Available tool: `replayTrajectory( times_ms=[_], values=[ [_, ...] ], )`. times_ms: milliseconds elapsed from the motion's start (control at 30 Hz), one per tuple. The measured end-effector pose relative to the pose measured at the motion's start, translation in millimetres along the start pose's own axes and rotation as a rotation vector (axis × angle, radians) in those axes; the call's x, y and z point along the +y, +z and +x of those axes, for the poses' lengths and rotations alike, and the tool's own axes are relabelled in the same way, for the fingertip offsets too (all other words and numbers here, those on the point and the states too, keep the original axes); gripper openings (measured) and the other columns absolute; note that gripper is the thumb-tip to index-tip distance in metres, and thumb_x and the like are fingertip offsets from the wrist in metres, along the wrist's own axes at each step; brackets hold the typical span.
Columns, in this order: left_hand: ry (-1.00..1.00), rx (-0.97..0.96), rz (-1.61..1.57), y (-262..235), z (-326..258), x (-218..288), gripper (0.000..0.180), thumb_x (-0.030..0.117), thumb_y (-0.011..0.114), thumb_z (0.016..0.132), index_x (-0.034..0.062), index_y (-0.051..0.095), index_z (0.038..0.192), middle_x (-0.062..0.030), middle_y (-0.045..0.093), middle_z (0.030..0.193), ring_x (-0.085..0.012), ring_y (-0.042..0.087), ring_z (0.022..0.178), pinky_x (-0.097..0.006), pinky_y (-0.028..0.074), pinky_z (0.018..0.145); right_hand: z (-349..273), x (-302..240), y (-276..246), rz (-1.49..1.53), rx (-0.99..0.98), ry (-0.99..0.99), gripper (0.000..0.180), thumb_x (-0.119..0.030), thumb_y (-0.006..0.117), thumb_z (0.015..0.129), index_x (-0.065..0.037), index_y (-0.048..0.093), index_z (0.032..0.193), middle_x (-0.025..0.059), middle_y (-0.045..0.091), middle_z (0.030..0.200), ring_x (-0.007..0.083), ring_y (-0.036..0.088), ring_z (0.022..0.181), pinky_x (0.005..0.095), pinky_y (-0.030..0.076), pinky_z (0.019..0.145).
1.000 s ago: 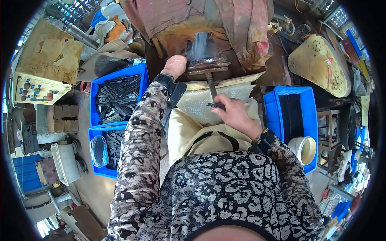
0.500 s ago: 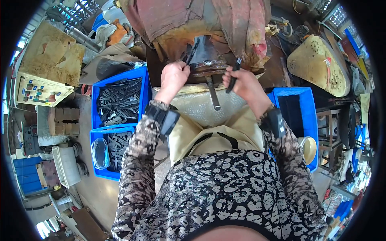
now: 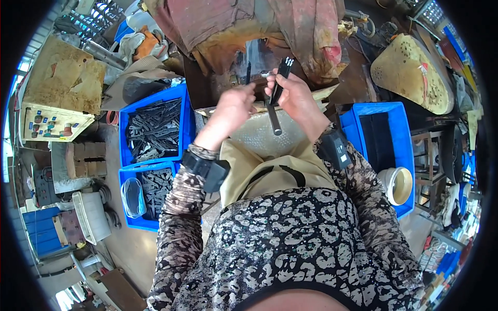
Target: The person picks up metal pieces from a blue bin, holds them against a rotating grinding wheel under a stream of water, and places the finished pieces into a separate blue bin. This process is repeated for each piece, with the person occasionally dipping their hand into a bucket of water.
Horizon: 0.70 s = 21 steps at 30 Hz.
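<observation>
Black strips [image 3: 280, 85] stand bundled in our right hand [image 3: 300, 96], pale-tipped ends up, in front of the stained cloth [image 3: 233, 23]. Edges and clearance: the upper left blue bin [image 3: 123, 133], filled with dark pieces [image 3: 155, 128], bounds our space on one side; the right blue bin [image 3: 404, 142] bounds it on the other, apart from our hands. Between our wrists, free room lies over the bubbled sheet [image 3: 250, 136] and the cream apron [image 3: 236, 168]; the metal rod [image 3: 274, 122] projects into this space toward us.

Position at the grip: the bundle passes between our right thumb and fingers, its upper ends extending past them. The right grip is narrow and holds the bundle. One dark strip [image 3: 248, 72] rises just beyond our left hand [image 3: 236, 106]; blur prevents us from telling whether the left grip holds it.

Pose: our forearms converge from the lower corners, with the left hand's back turned up.
</observation>
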<state>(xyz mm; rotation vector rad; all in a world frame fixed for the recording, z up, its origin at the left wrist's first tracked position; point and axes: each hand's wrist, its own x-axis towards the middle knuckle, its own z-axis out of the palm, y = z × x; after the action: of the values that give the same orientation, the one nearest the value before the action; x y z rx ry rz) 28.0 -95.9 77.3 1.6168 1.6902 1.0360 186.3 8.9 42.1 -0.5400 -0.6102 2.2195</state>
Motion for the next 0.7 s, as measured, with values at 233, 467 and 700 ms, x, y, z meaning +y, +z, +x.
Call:
replayTrajectory(
  times_ms=[233,467,700],
  values=[
    [-0.391,0.172,-0.483,-23.7,34.5,-37.5,0.045,-0.01,0.044,0.085,0.0047,0.059,0.125,-0.0166,0.065,0.093,-0.0178,0.066,0.069,-0.029,0.054,0.062,-27.6,-17.6,-0.5,-0.179,-0.035,0.061,0.028,-0.007,0.055,0.094,0.001,0.051,0.12,0.0052,0.058,0.092,0.0135,0.053,0.078,0.0289,0.045,0.068],
    [-0.058,0.137,0.179,-11.8,92.2,-140.9,0.041,-0.008,0.048,0.08,0.0092,0.066,0.114,-0.0177,0.068,0.097,-0.0273,0.067,0.084,-0.033,0.053,0.078,-74.0,-26.4,-10.0,-0.541,0.003,0.135,0.027,-0.01,0.051,0.096,-0.001,0.052,0.122,-0.0006,0.051,0.082,0.0086,0.046,0.068,0.0241,0.038,0.06],
    [0.006,-0.067,0.295,-2.5,109.6,-161.6,0.041,-0.005,0.051,0.079,0.013,0.068,0.111,-0.0178,0.065,0.109,-0.0341,0.061,0.102,-0.037,0.049,0.088,-97.9,-22.8,-29.0,-0.579,0.011,0.202,0.025,-0.013,0.054,0.096,-0.004,0.056,0.119,-0.0059,0.045,0.076,0.0025,0.036,0.059,0.0192,0.027,0.051]
  ],
)
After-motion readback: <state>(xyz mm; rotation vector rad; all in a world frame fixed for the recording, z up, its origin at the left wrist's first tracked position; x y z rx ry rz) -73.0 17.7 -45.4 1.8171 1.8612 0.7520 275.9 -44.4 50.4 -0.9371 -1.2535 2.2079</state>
